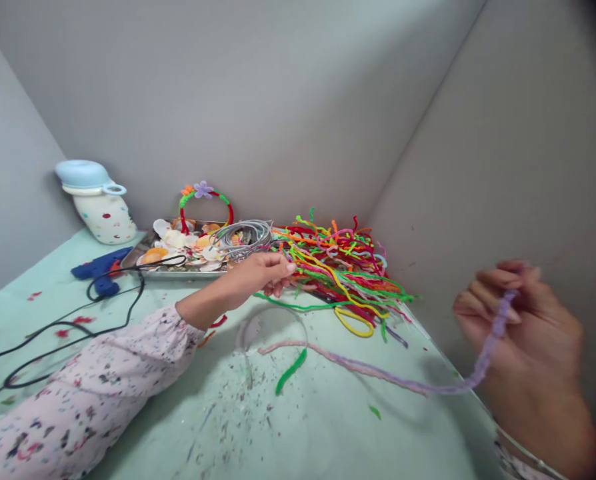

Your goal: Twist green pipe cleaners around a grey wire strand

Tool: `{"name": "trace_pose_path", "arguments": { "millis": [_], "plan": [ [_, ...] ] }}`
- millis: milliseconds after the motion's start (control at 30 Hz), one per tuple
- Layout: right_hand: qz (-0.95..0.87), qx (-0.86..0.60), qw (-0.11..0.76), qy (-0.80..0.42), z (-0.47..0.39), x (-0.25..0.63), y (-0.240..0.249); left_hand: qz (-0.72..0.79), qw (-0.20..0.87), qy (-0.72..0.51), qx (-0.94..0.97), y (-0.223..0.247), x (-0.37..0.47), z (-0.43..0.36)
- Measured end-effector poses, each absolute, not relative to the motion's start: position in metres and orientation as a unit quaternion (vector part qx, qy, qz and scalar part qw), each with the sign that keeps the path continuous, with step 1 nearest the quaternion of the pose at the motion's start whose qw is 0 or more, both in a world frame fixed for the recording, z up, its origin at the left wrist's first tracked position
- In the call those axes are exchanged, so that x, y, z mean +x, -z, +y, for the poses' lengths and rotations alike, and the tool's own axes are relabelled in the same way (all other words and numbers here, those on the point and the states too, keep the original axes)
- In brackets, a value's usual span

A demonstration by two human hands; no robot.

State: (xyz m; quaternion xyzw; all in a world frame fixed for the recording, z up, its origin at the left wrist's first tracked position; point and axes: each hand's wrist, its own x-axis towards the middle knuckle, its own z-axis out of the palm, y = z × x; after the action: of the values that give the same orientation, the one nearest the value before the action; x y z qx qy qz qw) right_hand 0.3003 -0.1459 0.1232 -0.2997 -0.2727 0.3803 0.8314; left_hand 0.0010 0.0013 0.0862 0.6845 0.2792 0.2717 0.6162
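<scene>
My right hand [523,327] is raised at the right, its fingers pinched on the end of a long purple pipe cleaner [488,357]. From there the strand droops left over the table beside a pale pink one [298,344]. My left hand [273,272] is closed near the front of the pipe cleaner pile; what its fingers hold, if anything, is too small to make out. Below it a thin clear ring [251,333] lies on the table. A short green piece [291,371] rests beside the pink end.
Behind my left hand are a metal tray [178,274] of felt pieces, a wire coil [248,239], a decorated hoop [231,212] and a colourful pipe cleaner pile [348,267]. At left stand a blue glue gun [101,267], its black cable [128,320] and a white bottle [105,217].
</scene>
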Motion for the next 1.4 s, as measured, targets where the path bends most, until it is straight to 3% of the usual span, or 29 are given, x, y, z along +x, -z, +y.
{"name": "trace_pose_path", "arguments": {
  "millis": [133,267,533,833,1033,1100,1167,1267,1400],
  "plan": [
    [-0.338,-0.389,0.683,-0.517,-0.122,0.258,-0.119,0.244,0.636,-0.251,0.688,-0.092,0.008,-0.009],
    [-0.452,-0.401,0.626,-0.493,-0.094,0.219,-0.129,0.240,0.636,-0.292,0.672,-0.104,0.010,-0.019],
    [-0.588,-0.294,0.739,-0.146,-0.072,0.196,-0.184,0.161,0.660,-0.250,0.690,-0.125,0.010,-0.034],
    [-0.498,-0.322,0.791,-0.151,-0.062,0.217,-0.171,0.168,0.671,-0.175,0.701,-0.124,0.014,-0.037],
    [-0.421,-0.441,0.774,-0.169,-0.069,0.240,-0.118,0.227,0.585,-0.173,0.759,-0.123,0.004,-0.023],
    [-0.397,-0.536,0.716,-0.203,-0.080,0.245,-0.090,0.270,0.528,-0.206,0.778,-0.122,-0.001,-0.016],
    [-0.457,-0.646,0.552,-0.263,-0.092,0.245,-0.063,0.303,0.492,-0.227,0.784,-0.120,-0.004,-0.010],
    [-0.606,-0.677,0.305,-0.285,-0.107,0.238,-0.034,0.341,0.450,-0.230,0.793,-0.117,-0.006,-0.003],
    [-0.695,-0.652,0.185,-0.238,-0.115,0.223,-0.021,0.354,0.380,-0.159,0.840,-0.104,-0.004,-0.001]
  ]
}}
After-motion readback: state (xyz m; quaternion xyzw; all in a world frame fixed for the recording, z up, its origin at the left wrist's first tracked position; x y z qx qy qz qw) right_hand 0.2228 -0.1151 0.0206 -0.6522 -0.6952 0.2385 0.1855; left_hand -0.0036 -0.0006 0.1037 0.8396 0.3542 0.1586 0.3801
